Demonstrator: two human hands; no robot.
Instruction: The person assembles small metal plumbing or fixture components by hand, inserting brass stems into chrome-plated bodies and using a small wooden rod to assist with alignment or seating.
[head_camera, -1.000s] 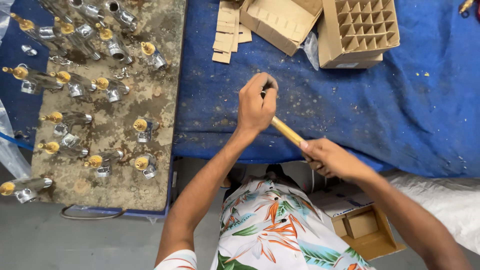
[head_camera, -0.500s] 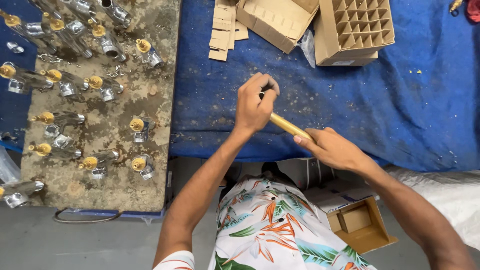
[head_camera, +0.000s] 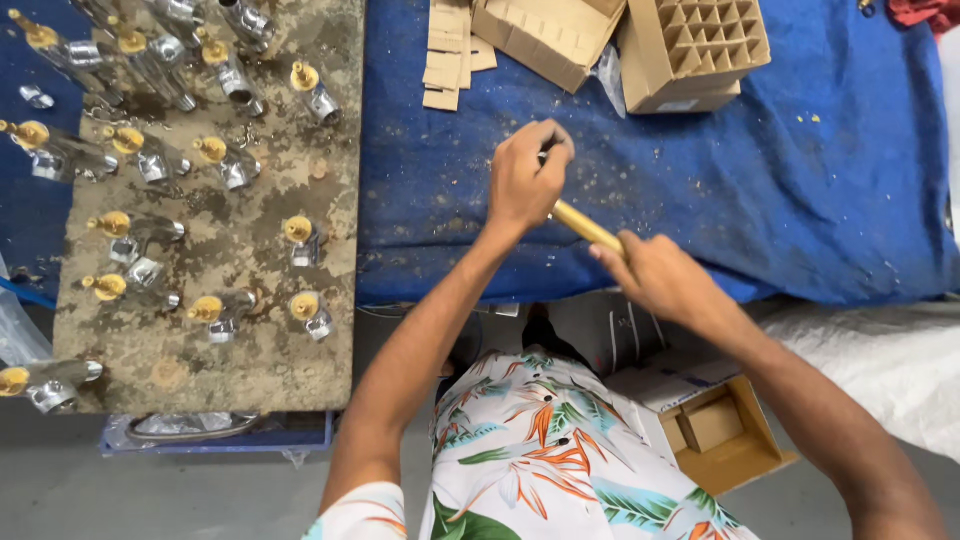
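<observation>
a yellow rod (head_camera: 588, 227) lies over the blue bench (head_camera: 800, 200) — the left hand (head_camera: 525, 180) in a clenched grip at its 11 o'clock end, the right hand (head_camera: 655, 275) grasping its 5 o'clock end. at 12 o'clock sits a divided cardboard box (head_camera: 700, 45); at 9 o'clock, brass-capped metal fittings (head_camera: 215, 165) on a speckled board (head_camera: 260, 360).

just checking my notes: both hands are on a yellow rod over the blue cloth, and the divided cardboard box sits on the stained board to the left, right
Not quite. The head view shows the divided cardboard box on the blue cloth, not on the stained board. The rest holds: the left hand and right hand both grip the yellow rod over the cloth.
</observation>
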